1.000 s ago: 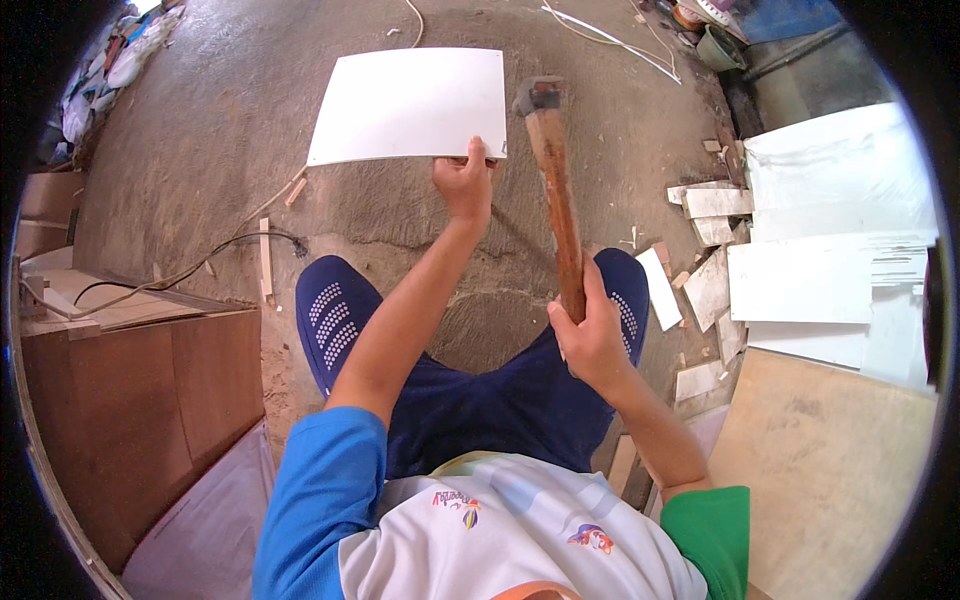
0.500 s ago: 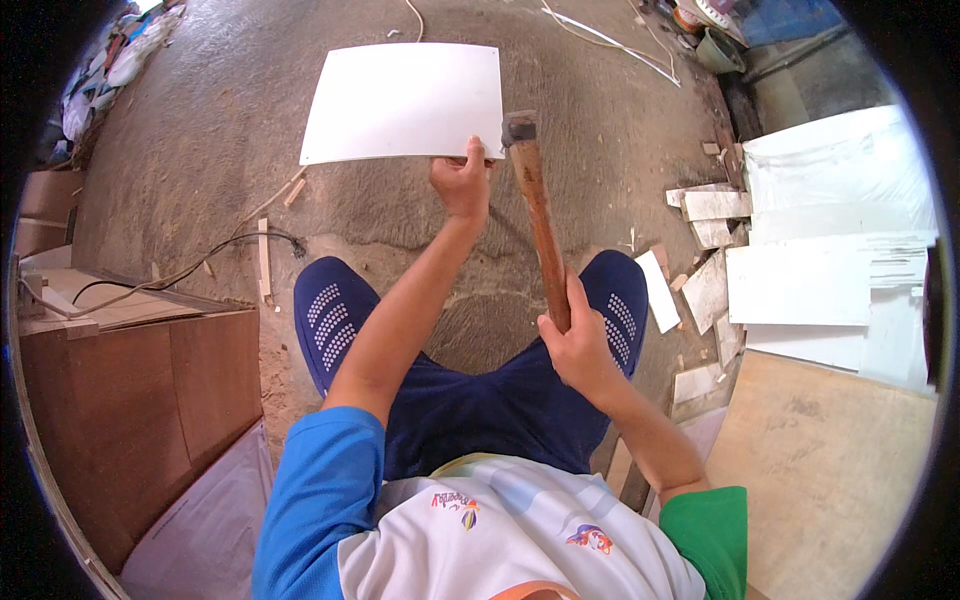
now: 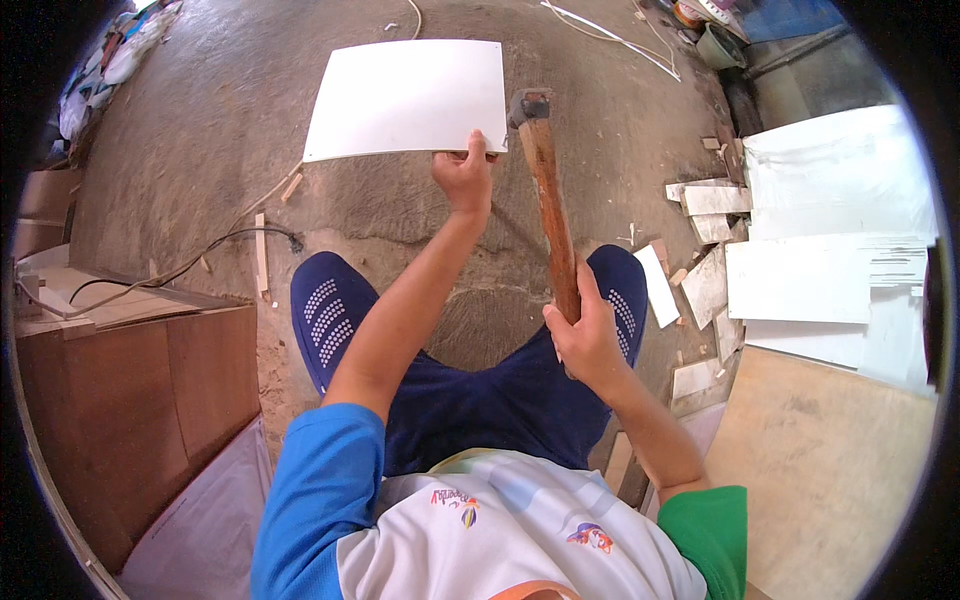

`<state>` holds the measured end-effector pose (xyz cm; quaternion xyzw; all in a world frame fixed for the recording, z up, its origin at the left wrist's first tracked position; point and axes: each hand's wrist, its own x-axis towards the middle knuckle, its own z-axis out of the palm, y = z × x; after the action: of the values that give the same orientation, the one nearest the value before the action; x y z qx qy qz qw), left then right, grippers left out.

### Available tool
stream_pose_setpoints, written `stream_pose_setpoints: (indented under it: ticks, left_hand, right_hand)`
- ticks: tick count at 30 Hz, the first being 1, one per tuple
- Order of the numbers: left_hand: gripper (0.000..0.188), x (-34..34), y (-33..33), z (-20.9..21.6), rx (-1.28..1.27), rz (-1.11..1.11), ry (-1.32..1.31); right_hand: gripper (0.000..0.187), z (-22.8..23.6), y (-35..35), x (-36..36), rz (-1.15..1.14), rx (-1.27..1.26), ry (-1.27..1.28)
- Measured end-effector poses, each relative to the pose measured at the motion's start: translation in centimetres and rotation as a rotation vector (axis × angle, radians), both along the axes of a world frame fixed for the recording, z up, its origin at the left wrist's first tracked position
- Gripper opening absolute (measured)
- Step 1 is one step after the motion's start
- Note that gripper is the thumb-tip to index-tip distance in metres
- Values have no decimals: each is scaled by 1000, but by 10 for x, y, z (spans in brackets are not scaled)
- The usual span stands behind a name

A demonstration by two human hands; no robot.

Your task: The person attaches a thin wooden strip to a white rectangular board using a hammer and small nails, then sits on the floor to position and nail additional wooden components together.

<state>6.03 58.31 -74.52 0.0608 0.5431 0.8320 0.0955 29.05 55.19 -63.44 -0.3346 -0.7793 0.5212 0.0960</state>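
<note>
A white rectangular panel [image 3: 405, 98] with small marks at its corners is held out in front of me. My left hand [image 3: 466, 178] grips its near edge close to the right corner, thumb on top and fingers underneath. In my right hand [image 3: 588, 332] is a hammer [image 3: 551, 205], its wooden handle wrapped by my fingers near the lower end. The dark metal hammer head is raised beside the panel's right edge, apart from it. What lies beneath the panel is hidden.
A brown wooden box [image 3: 130, 420] stands at my left, with a black cable [image 3: 200, 255] across it. White boards [image 3: 800, 280], a plywood sheet [image 3: 830, 460] and wood offcuts [image 3: 715, 203] lie at my right. A thin wood strip [image 3: 262, 258] rests on the concrete floor.
The hammer has shifted slightly up and right, and its head has turned a little. The panel in my left hand has moved only slightly up and to the right.
</note>
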Motion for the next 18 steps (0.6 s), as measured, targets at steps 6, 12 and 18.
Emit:
stream_pose_setpoints:
  ticks: [6, 12, 18]
  left_hand:
    - [23, -1, -2, -2, -57, 9, 19]
    - [23, -3, -5, -5, -68, 2, 1]
    - [22, 0, -3, -1, -32, -1, -19]
  right_hand:
    - [62, 6, 0, 1, -14, -2, -27]
    - [62, -9, 1, 0, 53, 157, 7]
    - [63, 7, 4, -2, -8, 204, 91]
